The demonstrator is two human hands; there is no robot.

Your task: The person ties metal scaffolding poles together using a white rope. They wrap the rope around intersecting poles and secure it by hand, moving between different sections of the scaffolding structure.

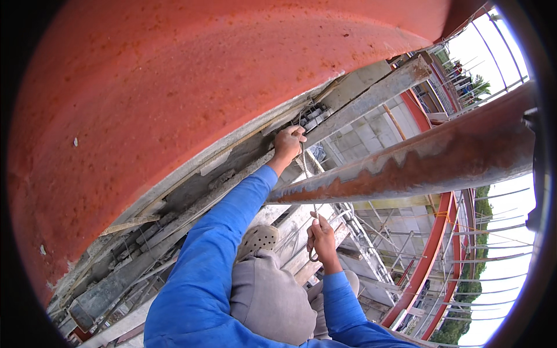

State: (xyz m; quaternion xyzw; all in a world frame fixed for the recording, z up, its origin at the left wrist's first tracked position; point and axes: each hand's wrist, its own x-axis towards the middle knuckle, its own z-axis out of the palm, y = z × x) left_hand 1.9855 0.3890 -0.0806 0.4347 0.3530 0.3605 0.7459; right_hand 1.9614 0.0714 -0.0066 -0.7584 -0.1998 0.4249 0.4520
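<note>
Closed on the thin grey cord (pixel 305 164) near the centre of the frame, above with the left hand (pixel 287 145), below with the right hand (pixel 322 238); seemingly partway along, already strung between both, apparently looped below the right, without any finished knot in view; hemmed in by the red-painted beam (pixel 191 87) at upper left and rusty pipe (pixel 406 165) at right; roomier below the pipe.

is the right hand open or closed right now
Closed: the right hand has its fingers curled in, with the looped end of a thin grey piece sticking out below them.
</note>
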